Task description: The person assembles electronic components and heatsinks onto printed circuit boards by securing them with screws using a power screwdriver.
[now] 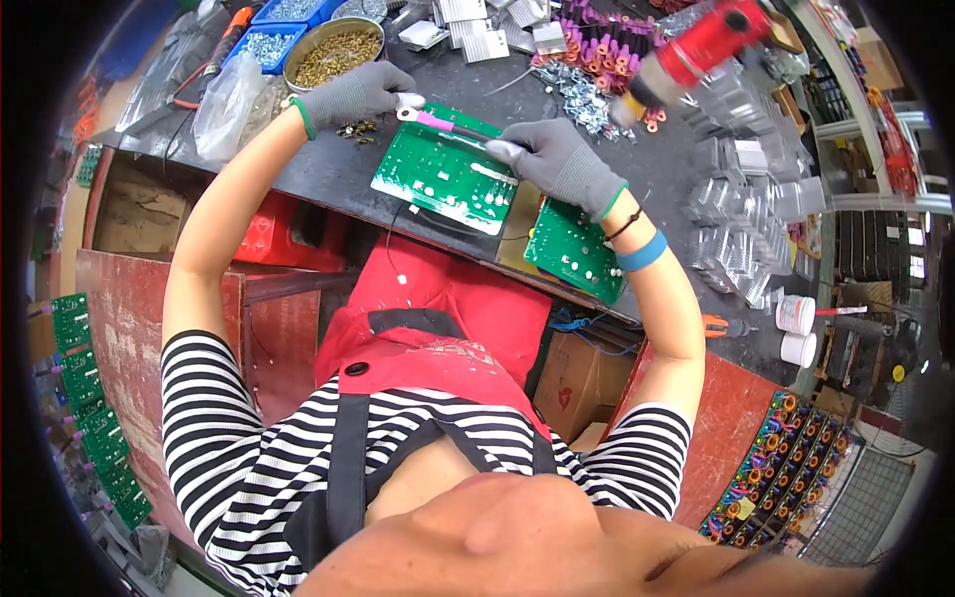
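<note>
A short black cable (pixel 468 131) with a pink sleeve (pixel 434 121) and a ring terminal (pixel 406 114) stretches over a green circuit board (pixel 428 164). My right hand (pixel 565 167), in a grey glove, is closed on the cable's right part. My left hand (pixel 356 97), gloved too, has its fingers bent together, with the whitish fingertips right at the ring terminal. What those fingertips hold, if anything, is hidden. The board lies tilted at the bench's near edge. A second green circuit board (pixel 575 254) lies beneath my right wrist, partly covered by it.
A round tin of brass-coloured screws (pixel 333 55) and blue bins of silver hardware (pixel 267 48) stand back left. A red power screwdriver (pixel 701 50) hangs at upper right. Pink-sleeved cables (pixel 602 45), clear plastic pieces (pixel 741 214) and white tubs (pixel 796 316) fill the right side.
</note>
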A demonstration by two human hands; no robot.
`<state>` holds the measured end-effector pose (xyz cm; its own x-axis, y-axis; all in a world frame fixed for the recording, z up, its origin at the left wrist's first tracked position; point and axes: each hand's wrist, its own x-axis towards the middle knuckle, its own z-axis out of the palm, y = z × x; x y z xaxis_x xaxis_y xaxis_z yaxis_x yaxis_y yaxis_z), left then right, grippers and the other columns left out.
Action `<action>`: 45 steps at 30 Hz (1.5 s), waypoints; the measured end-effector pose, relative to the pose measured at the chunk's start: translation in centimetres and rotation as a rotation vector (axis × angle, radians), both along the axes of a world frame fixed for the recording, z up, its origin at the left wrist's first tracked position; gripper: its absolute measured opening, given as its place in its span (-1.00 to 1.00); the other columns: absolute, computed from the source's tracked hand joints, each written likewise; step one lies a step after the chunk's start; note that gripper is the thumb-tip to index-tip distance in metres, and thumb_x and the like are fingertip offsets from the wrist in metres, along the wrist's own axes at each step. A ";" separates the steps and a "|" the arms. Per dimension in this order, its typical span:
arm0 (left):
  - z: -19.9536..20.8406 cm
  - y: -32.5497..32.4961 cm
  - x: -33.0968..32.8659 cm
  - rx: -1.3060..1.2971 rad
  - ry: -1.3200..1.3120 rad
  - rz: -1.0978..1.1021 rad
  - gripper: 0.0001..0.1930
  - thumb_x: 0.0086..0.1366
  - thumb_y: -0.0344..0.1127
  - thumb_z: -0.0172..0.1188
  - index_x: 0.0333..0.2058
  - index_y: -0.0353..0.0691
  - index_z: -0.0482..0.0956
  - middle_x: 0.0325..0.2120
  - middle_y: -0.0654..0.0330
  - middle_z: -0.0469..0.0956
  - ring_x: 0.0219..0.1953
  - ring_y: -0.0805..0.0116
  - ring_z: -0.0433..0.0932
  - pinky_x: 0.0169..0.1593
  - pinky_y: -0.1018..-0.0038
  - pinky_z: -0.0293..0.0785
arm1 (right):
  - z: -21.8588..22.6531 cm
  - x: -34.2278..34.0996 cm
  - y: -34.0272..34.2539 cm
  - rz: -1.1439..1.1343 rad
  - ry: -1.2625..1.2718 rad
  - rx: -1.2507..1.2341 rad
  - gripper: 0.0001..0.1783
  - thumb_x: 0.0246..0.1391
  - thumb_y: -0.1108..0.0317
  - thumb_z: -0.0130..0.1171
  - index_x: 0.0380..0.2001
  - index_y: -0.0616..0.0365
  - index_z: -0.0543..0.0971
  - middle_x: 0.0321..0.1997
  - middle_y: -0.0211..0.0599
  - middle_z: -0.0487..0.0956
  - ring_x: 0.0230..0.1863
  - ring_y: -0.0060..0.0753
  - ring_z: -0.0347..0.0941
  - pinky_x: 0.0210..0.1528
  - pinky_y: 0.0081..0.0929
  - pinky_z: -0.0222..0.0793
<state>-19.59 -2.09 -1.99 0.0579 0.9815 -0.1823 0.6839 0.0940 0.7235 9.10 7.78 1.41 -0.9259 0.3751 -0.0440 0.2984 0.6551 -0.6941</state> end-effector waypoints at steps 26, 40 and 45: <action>2.6 5.3 -23.8 0.253 0.859 0.561 -0.58 0.09 -0.29 0.19 -0.02 -0.09 0.59 -0.12 0.00 0.62 -0.05 0.01 0.60 0.05 0.19 0.50 | 1.3 12.0 5.3 -0.371 -0.034 0.483 -0.56 0.26 0.15 0.11 0.07 0.22 0.51 0.11 -0.04 0.53 0.16 -0.01 0.42 0.22 -0.23 0.30; -2.7 13.8 -24.1 0.105 0.623 0.632 -0.82 0.18 -0.39 0.14 -0.31 -0.40 0.59 -0.35 -0.11 0.63 -0.27 0.02 0.65 -0.17 0.24 0.58 | 8.0 4.9 9.9 -0.921 0.925 -0.231 -0.39 0.30 0.04 0.04 0.21 0.31 0.35 0.10 -0.20 0.50 0.15 -0.32 0.41 0.25 -0.34 0.24; -8.1 2.4 -39.2 0.780 0.088 0.657 -0.86 0.21 -0.35 0.13 -0.32 -0.28 0.45 -0.45 0.09 0.47 -0.45 0.22 0.50 -0.38 0.28 0.53 | 9.2 -1.6 8.0 -0.121 0.994 -0.746 -0.34 0.18 0.01 0.20 0.16 0.27 0.35 0.07 -0.14 0.52 0.08 -0.24 0.47 0.18 -0.26 0.35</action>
